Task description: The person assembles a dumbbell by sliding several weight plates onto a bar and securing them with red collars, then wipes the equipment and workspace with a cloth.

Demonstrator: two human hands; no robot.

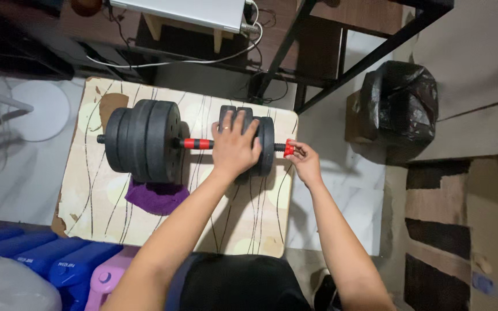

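Note:
A black dumbbell lies across a small cream table [96,201] with dark wavy lines. Several thick plates [142,139] are stacked on its left end, and a red-and-black handle [197,143] shows in the middle. My left hand [234,147] rests flat on top of the right-end plates [266,144], fingers spread. My right hand [302,160] pinches a small red collar nut [289,149] at the right tip of the bar.
A purple cloth [155,197] lies under the left plates. A black bin bag [400,108] sits to the right on the floor. Blue and pink plastic containers [59,262] stand at lower left. Black metal frame legs [341,75] and cables are behind the table.

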